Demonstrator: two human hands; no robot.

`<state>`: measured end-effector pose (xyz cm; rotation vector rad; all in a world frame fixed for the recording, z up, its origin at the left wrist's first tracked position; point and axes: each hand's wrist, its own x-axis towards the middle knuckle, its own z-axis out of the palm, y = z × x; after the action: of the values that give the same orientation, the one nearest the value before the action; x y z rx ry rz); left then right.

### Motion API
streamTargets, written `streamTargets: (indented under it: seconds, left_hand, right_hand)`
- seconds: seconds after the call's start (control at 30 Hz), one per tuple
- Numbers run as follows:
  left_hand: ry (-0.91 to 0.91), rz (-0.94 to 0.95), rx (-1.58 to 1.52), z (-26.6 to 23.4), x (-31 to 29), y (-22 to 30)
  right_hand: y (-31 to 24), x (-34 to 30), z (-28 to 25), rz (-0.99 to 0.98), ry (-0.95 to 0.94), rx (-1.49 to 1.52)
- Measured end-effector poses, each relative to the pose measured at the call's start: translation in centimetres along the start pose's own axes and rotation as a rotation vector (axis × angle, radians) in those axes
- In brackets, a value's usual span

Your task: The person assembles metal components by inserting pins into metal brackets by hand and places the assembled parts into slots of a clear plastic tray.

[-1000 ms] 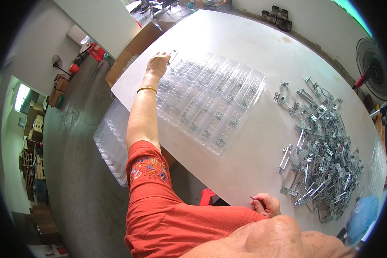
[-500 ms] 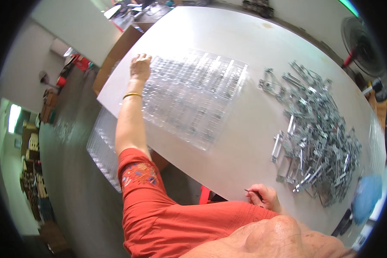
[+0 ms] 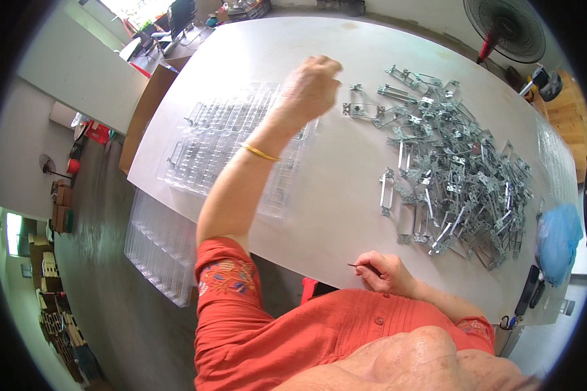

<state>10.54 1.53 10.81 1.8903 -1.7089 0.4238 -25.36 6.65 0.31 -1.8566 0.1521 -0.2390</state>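
My left hand, with a gold bracelet at the wrist, is raised over the table between a clear plastic tray and a heap of metal parts. Its fingers bend downward and the fingertips are hidden, so whether they hold anything does not show. The clear tray has rows of narrow slots; small metal pieces show at its left edge. Grey metal brackets lie heaped on the right. Close to my body, my right hand is closed around a thin, dark, pointed tool, at the table's near edge.
The white table has a curved outline here. Below its left edge are stacked clear trays, with a cardboard box farther back. A blue plastic bag lies at the right edge. A fan stands beyond the far right.
My left hand has moved right, from the tray's far left corner to near the metal heap. My right hand still holds the thin tool. The whole view has shifted slightly.
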Motion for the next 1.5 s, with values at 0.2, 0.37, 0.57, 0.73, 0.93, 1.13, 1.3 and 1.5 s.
streamTargets:
  seconds: [0.2,0.37,0.57,0.73,0.93,1.13,1.3,1.5]
  left_hand:
    - [-0.395,-0.163,0.081,8.4,2.1,3.7]
    - [-0.628,-0.214,0.266,12.1,1.9,2.5]
    - [-0.488,-0.197,0.103,10.6,1.0,3.4]
    - [-0.533,-0.305,-0.321,6.5,0.1,7.7]
    - [-0.493,-0.549,-1.521,5.8,-5.2,11.8]
    - [-0.422,-0.625,-1.746,7.0,-8.2,15.7]
    - [-0.448,-0.633,-1.801,7.1,-9.1,17.4]
    - [-0.479,-0.596,-1.732,7.3,-10.2,17.9]
  right_hand:
    - [0.1,-0.2,0.1,0.015,-0.038,0.057]
    - [0.2,-0.3,0.0,-0.009,-0.030,0.081]
    - [0.0,-0.6,-0.4,-0.063,-0.011,0.091]
    - [0.8,-0.9,-0.4,-0.036,-0.035,0.121]
    - [0.2,-1.1,-1.1,0.047,-0.003,0.327]
    - [-2.5,-0.7,-5.2,-0.057,0.385,0.244]
    - [-2.5,-1.0,-9.1,0.015,0.777,0.066]
    - [-1.8,-1.3,-9.3,0.050,0.804,0.063]
